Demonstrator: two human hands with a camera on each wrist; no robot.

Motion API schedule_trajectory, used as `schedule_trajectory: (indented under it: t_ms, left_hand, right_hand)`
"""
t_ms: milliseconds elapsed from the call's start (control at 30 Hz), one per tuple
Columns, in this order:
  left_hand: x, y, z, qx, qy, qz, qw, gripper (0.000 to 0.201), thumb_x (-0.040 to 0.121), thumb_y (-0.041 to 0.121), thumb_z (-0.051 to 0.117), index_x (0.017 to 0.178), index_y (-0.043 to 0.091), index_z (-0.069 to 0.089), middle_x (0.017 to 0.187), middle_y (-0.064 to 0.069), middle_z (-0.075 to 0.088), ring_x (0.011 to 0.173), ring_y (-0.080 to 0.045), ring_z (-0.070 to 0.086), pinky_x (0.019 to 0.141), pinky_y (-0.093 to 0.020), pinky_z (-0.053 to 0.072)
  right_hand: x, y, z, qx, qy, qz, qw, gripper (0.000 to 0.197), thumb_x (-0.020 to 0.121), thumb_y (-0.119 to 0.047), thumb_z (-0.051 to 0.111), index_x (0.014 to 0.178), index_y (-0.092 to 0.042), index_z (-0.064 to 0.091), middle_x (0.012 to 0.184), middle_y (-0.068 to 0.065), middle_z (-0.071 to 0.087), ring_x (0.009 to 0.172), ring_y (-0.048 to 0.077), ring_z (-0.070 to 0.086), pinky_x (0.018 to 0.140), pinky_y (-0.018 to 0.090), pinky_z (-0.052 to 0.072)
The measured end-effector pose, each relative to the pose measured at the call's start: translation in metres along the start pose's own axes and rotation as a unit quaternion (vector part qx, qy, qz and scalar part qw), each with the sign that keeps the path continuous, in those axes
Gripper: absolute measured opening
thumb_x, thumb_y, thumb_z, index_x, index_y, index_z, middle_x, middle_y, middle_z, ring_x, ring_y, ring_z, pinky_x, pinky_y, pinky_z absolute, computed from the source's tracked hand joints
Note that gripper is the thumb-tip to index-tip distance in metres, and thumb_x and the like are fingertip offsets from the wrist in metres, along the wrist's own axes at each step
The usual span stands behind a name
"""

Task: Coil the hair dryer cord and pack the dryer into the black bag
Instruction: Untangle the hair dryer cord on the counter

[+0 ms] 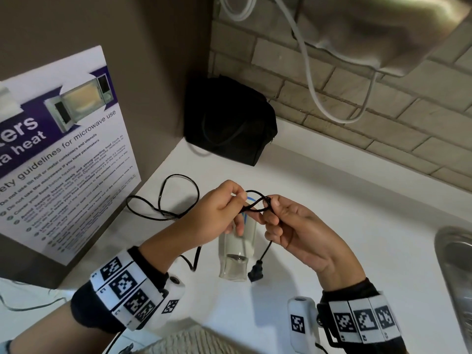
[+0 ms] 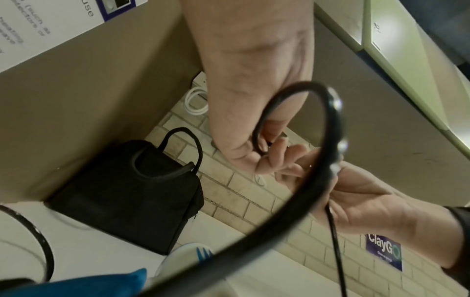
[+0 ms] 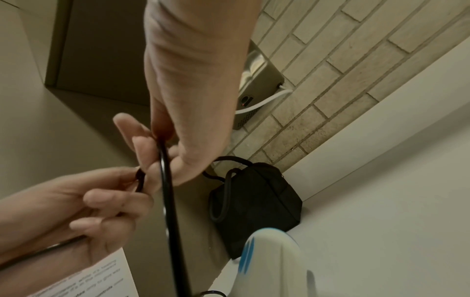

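**Cord looped between both hands above the dryer**

I have my left hand (image 1: 217, 208) and right hand (image 1: 293, 226) raised over the counter (image 1: 332, 195), fingers of each curled and pinching the black cord (image 1: 252, 205), which forms a small loop between them. The plug (image 1: 256, 272) hangs below my right hand. Beneath my hands the white dryer (image 1: 237, 254) lies on the counter. More cord trails in loose loops toward the left edge, by the poster (image 1: 63, 149). The bag (image 1: 229, 121) sits in the far corner against the brick wall (image 1: 357, 98)
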State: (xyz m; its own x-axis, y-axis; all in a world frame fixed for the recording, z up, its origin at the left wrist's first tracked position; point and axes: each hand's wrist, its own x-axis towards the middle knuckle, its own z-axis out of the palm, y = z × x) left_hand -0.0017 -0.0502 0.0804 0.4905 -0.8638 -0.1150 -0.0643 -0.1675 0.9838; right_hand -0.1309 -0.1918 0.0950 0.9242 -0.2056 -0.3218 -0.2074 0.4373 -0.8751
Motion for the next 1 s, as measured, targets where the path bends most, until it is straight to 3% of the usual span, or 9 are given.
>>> schedule_trajectory:
  t_ms: [167, 233, 400, 533, 733, 800, 867, 933, 1000]
  left_hand:
    - [-0.002, 0.001, 0.002, 0.122, -0.007, 0.052, 0.991, 0.015, 0.098, 0.025, 0.043, 0.093, 0.014, 0.052, 0.084, 0.004, 0.071, 0.071, -0.006, 0.064, 0.066, -0.023, 0.047]
    - [-0.002, 0.007, 0.001, 0.116, -0.013, 0.061, 0.991, 0.022, 0.098, 0.028, 0.045, 0.09, 0.011, 0.057, 0.082, 0.003, 0.073, 0.066, -0.011, 0.065, 0.06, -0.022, 0.049]
    - [-0.001, 0.017, 0.002, -0.121, 0.063, -0.063, 0.989, 0.024, 0.101, 0.021, 0.039, 0.088, 0.004, 0.049, 0.074, -0.006, 0.075, 0.051, -0.022, 0.067, 0.043, -0.021, 0.048]
    - [0.001, 0.011, -0.003, -0.246, 0.098, -0.134, 0.955, 0.013, 0.1, 0.014, 0.037, 0.095, 0.006, 0.047, 0.082, -0.01, 0.076, 0.057, -0.022, 0.07, 0.051, -0.027, 0.056]
    - [0.002, 0.0, -0.008, 0.003, 0.018, -0.035, 0.999, 0.019, 0.091, 0.031, 0.059, 0.097, 0.014, 0.054, 0.089, 0.008, 0.069, 0.078, -0.004, 0.064, 0.066, -0.018, 0.05]
    - [0.004, 0.003, -0.011, 0.119, 0.015, 0.049, 0.992, 0.022, 0.087, 0.034, 0.062, 0.104, 0.022, 0.056, 0.094, 0.01, 0.064, 0.077, 0.001, 0.06, 0.066, -0.011, 0.044]
    - [0.003, 0.009, -0.01, 0.195, -0.023, 0.092, 0.976, 0.005, 0.092, 0.026, 0.056, 0.09, 0.029, 0.06, 0.084, 0.008, 0.064, 0.072, -0.004, 0.06, 0.067, -0.014, 0.044]
    - [0.001, 0.01, -0.007, 0.18, -0.03, 0.064, 0.981, 0.03, 0.094, 0.01, 0.048, 0.073, 0.028, 0.056, 0.067, 0.006, 0.061, 0.057, -0.01, 0.058, 0.06, -0.02, 0.046]
    - [0.003, 0.008, -0.008, 0.098, 0.015, 0.005, 0.995, 0.031, 0.093, 0.001, 0.039, 0.074, 0.018, 0.056, 0.064, 0.001, 0.06, 0.047, -0.017, 0.059, 0.046, -0.021, 0.045]
  right_hand:
    - [0.0, -0.002, -0.002, -0.033, 0.017, 0.005, 0.999, 0.018, 0.093, -0.025, 0.05, 0.081, -0.014, 0.057, 0.063, -0.003, 0.05, 0.053, 0.011, 0.044, 0.057, 0.021, 0.042]
    - [0.0, -0.002, -0.002, -0.037, 0.013, 0.008, 0.999, 0.017, 0.094, -0.025, 0.049, 0.084, -0.012, 0.054, 0.063, -0.003, 0.05, 0.052, 0.01, 0.044, 0.058, 0.022, 0.041]
    - [-0.002, 0.004, -0.003, 0.023, 0.003, -0.003, 1.0, 0.019, 0.096, -0.022, 0.045, 0.088, -0.013, 0.06, 0.066, -0.001, 0.053, 0.053, 0.01, 0.047, 0.059, 0.021, 0.045]
    - [-0.004, 0.014, -0.007, -0.003, -0.002, 0.01, 1.0, 0.01, 0.094, -0.021, 0.05, 0.093, -0.011, 0.053, 0.066, 0.0, 0.054, 0.052, 0.011, 0.047, 0.057, 0.02, 0.043]
    - [-0.006, 0.009, -0.006, -0.017, -0.022, 0.023, 0.999, 0.011, 0.095, -0.016, 0.048, 0.101, -0.007, 0.046, 0.062, -0.002, 0.047, 0.048, 0.008, 0.038, 0.053, 0.018, 0.036]
    - [-0.006, 0.006, -0.006, -0.03, -0.015, 0.036, 0.999, 0.01, 0.096, -0.017, 0.049, 0.098, -0.008, 0.046, 0.061, -0.003, 0.045, 0.048, 0.007, 0.034, 0.053, 0.018, 0.034]
    - [-0.007, 0.003, -0.005, -0.033, -0.009, 0.038, 0.999, 0.011, 0.096, -0.018, 0.05, 0.091, -0.008, 0.048, 0.059, -0.003, 0.043, 0.047, 0.007, 0.033, 0.052, 0.018, 0.034]
    - [-0.008, 0.0, -0.003, -0.042, -0.003, 0.027, 0.999, 0.017, 0.095, -0.018, 0.052, 0.08, -0.011, 0.052, 0.059, -0.003, 0.043, 0.047, 0.008, 0.034, 0.051, 0.018, 0.036]
    - [-0.01, -0.002, -0.003, -0.048, 0.012, 0.013, 0.999, 0.021, 0.095, -0.019, 0.052, 0.075, -0.014, 0.054, 0.06, -0.002, 0.042, 0.048, 0.01, 0.034, 0.052, 0.019, 0.038]
